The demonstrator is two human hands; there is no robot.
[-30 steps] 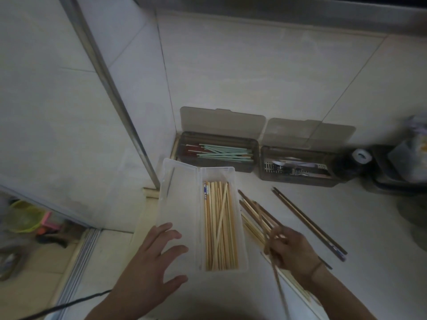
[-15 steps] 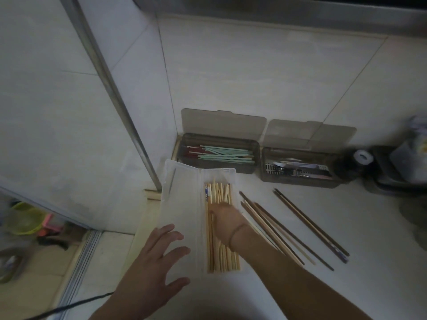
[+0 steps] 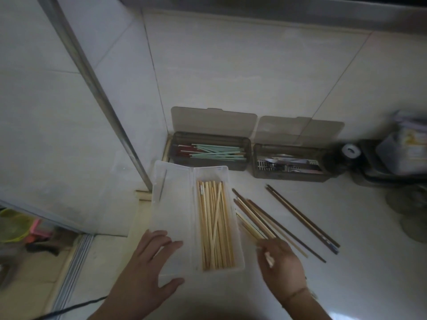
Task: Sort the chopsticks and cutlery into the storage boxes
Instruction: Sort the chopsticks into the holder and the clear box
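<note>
Home kitchen — tiled wall [image 3: 231, 65], worktop [image 3: 346, 262], 2 tinted cutlery boxes [image 3: 209, 151] — dim.

So half a second back we had our right hand [image 3: 283, 269] inside the clear box [image 3: 238, 269], down on the pale wooden chopsticks [image 3: 216, 227]. Now it's out again, on the counter just right of the box, at the near ends of the loose chopsticks [image 3: 256, 218], and it looks like a pale stick is pinched in the fingers, though it's blurry. 1 second ago that hand sat in the loose pile with sticks in it, so the pile looks a bit thinner now. The bundle in the box has 1 stick crossing diagonally over the rest, at a different slant than before.
</note>
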